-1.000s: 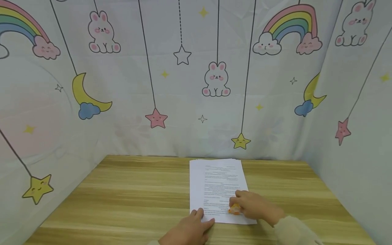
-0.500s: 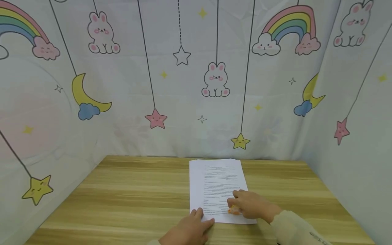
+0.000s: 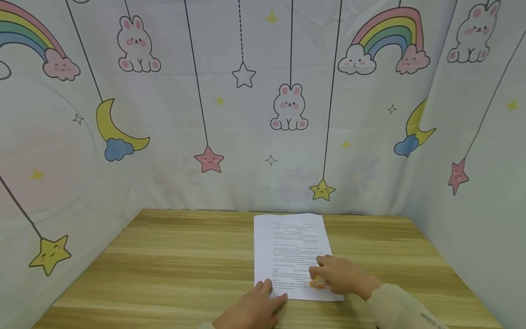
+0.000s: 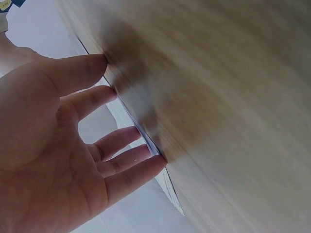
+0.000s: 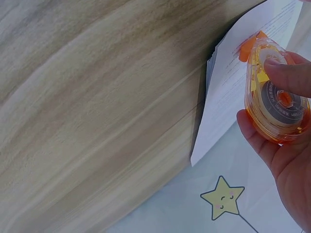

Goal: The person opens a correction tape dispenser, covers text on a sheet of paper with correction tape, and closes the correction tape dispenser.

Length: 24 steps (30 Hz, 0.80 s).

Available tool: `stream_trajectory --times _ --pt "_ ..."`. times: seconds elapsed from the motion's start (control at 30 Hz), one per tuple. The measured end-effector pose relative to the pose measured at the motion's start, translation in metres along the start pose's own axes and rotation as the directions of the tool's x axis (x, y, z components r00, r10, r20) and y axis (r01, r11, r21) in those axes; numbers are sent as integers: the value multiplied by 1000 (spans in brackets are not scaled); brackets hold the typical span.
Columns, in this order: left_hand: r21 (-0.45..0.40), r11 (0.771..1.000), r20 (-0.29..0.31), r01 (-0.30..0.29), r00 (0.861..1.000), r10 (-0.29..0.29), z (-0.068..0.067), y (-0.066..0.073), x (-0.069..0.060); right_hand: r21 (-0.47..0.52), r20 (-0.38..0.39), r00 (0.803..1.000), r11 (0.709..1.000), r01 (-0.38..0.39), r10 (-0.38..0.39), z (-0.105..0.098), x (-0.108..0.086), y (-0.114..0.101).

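A stack of printed paper sheets (image 3: 287, 256) lies on the wooden table. My left hand (image 3: 255, 304) rests at the stack's near left corner, thumb and fingertips touching the paper and table. In the left wrist view the fingers of that hand (image 4: 73, 126) are spread and hold nothing. With my right hand (image 3: 343, 276) I grip an orange, see-through correction tape dispenser (image 5: 274, 92) between thumb and fingers. The dispenser's orange tip points to the printed lines at the lower right of the top sheet; whether it touches is hard to tell.
The wood-grain table (image 3: 185, 256) extends to both sides of the stack. Pale curtains (image 3: 172, 183) printed with rabbits, stars, moons and rainbows hang behind it and along both sides.
My right hand shifted slightly left with the correction tape, then back to the right along the lower lines. My left hand and the paper stack stay in place.
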<state>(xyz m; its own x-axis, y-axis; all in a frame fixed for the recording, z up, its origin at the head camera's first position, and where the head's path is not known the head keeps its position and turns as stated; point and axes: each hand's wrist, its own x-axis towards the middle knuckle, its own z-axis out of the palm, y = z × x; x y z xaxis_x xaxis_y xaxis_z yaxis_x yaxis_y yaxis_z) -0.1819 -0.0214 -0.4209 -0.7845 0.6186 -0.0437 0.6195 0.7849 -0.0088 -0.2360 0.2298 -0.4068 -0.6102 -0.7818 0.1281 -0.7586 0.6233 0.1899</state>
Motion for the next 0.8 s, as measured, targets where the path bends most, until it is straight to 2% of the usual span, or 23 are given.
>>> stream_trajectory --times 0.2,0.8 --pt "14 1000 -14 -11 1000 11 -1 0 -1 9 4 1000 1000 -8 8 0 -4 3" --pt "-7 1000 28 16 999 -16 0 -1 1 7 28 998 999 -51 51 2 -15 13"
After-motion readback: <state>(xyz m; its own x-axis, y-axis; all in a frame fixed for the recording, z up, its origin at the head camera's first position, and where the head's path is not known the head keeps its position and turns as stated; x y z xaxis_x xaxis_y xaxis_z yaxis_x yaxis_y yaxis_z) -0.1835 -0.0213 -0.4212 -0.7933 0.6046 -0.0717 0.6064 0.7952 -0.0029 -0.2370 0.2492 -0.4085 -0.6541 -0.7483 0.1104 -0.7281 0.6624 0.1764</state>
